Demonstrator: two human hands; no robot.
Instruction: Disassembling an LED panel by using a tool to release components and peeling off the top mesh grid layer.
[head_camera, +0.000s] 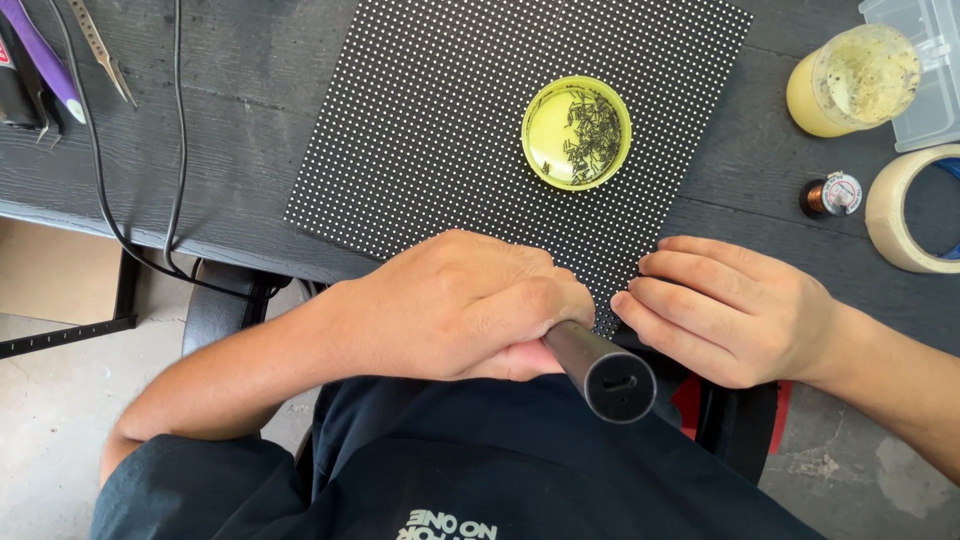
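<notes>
**Two hands at the near edge of a dotted panel**

A person seated at a dark wooden worktop (250, 90) bends over a black panel (450, 130) covered in a fine grid of pale dots, which lies flat and slightly askew with its near corner reaching the worktop's front edge. The left hand (455, 305) is closed in a full grip around a dark cylindrical tool (600, 368), whose blunt rear end, with a small slot in it, points up toward the camera; the working tip is hidden under the fingers, so what it touches cannot be told. The right hand (730, 310) holds nothing: it lies flat and slack, fingertips resting on the panel's near right edge, just beside the left hand's knuckles.

On the panel, well beyond both hands, stands a round yellow-green lid (576, 133) holding a heap of small dark metal bits (too small to identify). To the right, off the panel, are a yellow jar (852, 82) with a cloudy top, a clear plastic box (925, 60), a small spool of copper wire (830, 195) and a roll of pale tape (915, 210) at the frame's edge. At far left lie tweezers (102, 52), a purple-handled tool (45, 60) and black cables (175, 130) trailing off the worktop.
</notes>
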